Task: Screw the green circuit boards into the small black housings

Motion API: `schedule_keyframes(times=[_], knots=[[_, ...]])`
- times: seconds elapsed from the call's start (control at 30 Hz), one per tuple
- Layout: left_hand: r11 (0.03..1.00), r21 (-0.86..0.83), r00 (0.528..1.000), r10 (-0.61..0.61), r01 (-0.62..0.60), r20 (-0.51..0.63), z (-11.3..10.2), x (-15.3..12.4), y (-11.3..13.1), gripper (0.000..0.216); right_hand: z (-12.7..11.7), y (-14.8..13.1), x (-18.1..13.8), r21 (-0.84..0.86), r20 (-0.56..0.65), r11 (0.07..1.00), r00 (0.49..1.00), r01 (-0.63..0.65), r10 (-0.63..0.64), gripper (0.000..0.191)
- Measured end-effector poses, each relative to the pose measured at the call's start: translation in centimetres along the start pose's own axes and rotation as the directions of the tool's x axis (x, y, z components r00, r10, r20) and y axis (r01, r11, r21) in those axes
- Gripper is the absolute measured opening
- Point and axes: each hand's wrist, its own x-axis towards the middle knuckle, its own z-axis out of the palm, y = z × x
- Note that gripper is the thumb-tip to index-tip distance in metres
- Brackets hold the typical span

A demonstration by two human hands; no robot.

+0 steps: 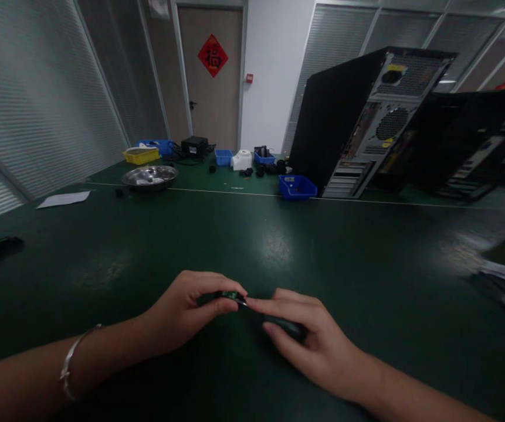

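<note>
Two hands meet at the near centre of the green table [278,234]. Left hand [182,316], bracelet [71,360] on its wrist, is curled with thumb and forefinger pinched on a small green part [230,295]; it looks like a tiny circuit board, but it is too small and dark to be sure. Right hand [314,346] is closed around a dark tool [285,327], probably a small screwdriver, forefinger stretched along it, with the tip touching the part.

Progress, as a judgement: work on the part is under way, mid-step. The part is held just above the table, not set down, and the tool is engaged with it. No loose screws or removed pieces show near the hands, so I cannot tell how much is done.

Far side: a computer tower [344,117] standing with its back panel showing, a blue bin [297,187] beside it, a steel bowl [149,176] and yellow tray [141,155] far left, and a paper sheet [64,199] at left.
</note>
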Motion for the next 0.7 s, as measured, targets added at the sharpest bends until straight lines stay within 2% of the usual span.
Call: schedule_keyframes(times=[0.07, 0.13, 0.23, 0.37, 0.5, 0.63, 0.7], knots=[[0.999, 0.03, 0.998, -0.022, 0.021, 0.056, -0.5, 0.1, 0.0, 0.018, -0.1, 0.1, 0.0, 0.004, -0.024, 1.0, 1.0, -0.009, 0.009, 0.039], [0.997, 0.074, 0.983, -0.03, 0.017, 0.183, -0.9, 0.2, 0.2, 0.017, -0.3, 0.2, 0.1, 0.006, -0.057, 1.0, 0.998, -0.015, 0.016, 0.038], [0.992, 0.115, 0.916, -0.002, -0.048, 0.401, -0.9, 0.0, 1.0, 0.02, -0.3, 0.3, 0.2, 0.011, -0.092, 1.0, 0.996, -0.019, 0.02, 0.037], [0.977, 0.196, 0.847, -0.031, -0.086, 0.53, -0.7, -0.2, 2.2, 0.028, -0.3, 0.3, 0.2, 0.012, -0.085, 1.0, 0.996, -0.013, 0.014, 0.037], [0.962, 0.221, 0.827, 0.009, -0.16, 0.561, -0.5, -0.2, 2.3, 0.037, -0.2, 0.3, 0.2, 0.011, -0.084, 1.0, 0.996, 0.001, 0.0, 0.037], [0.967, 0.198, 0.883, 0.049, -0.159, 0.467, -0.5, -0.1, 2.2, 0.043, -0.2, 0.4, 0.1, 0.015, -0.087, 1.0, 0.996, 0.006, -0.004, 0.036], [0.972, 0.199, 0.913, 0.037, -0.127, 0.406, -0.6, -0.1, 2.3, 0.038, -0.3, 0.4, 0.1, 0.009, -0.084, 1.0, 0.996, 0.002, -0.001, 0.035]])
